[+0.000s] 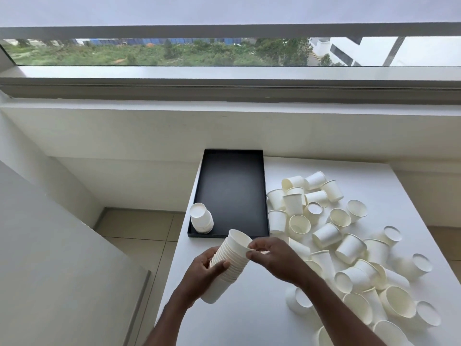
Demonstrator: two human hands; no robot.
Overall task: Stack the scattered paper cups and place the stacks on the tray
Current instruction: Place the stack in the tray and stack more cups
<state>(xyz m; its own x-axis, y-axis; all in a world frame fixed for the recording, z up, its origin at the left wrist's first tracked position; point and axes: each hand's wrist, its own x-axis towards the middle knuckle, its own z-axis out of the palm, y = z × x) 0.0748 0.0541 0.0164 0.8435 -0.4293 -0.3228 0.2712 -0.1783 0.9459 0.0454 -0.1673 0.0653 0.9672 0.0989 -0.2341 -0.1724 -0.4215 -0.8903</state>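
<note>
My left hand [205, 267] grips a long stack of white paper cups [230, 264], tilted with its open end up toward the tray. My right hand [270, 255] pinches the rim of the top cup of that stack between thumb and fingers. The black tray [232, 171] lies on the white table's far left part. A short stack of cups [201, 218] stands upside down in the tray's near left corner. Several loose cups [349, 248] lie scattered over the right side of the table, some upright, some on their sides.
The white table [249, 315] ends at its left edge just beside my left forearm, with tiled floor [129, 233] below. A white wall and window sill [224, 121] rise behind the tray. One cup [298, 300] lies close under my right forearm.
</note>
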